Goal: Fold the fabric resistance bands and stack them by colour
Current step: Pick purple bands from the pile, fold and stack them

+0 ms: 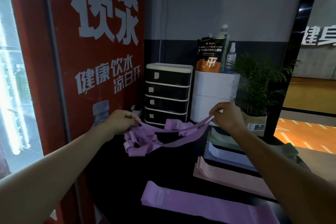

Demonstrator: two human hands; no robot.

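1. Purple band (183, 135) hangs stretched in the air between both hands, sagging in the middle above the far part of the dark table (172, 167).
2. Left hand (121, 121) holds the band's left end, fingers curled round it in a closed grip.
3. Right hand (224, 115) pinches the band's right end between thumb and fingertips, raised a little higher than the left.
4. Purple pile (140, 142), a tangle of loose bands, lies on the table just below the held band, under the left hand.
5. Folded purple band (190, 203) lies flat at the near edge of the table.
6. Pink stack (225, 174) sits to the right of it, partly hidden by the right forearm.
7. Lilac stack (225, 154) lies just behind the pink one, and a green stack (221, 137) behind that, each overlapping the next.
8. Black drawer unit (167, 94) stands at the back, beside a white container (214, 94) holding a pouch (211, 56) and bottles.
9. Potted plant (258, 85) stands at the right of the container.
10. Red panel (94, 60) with white lettering rises at the left.
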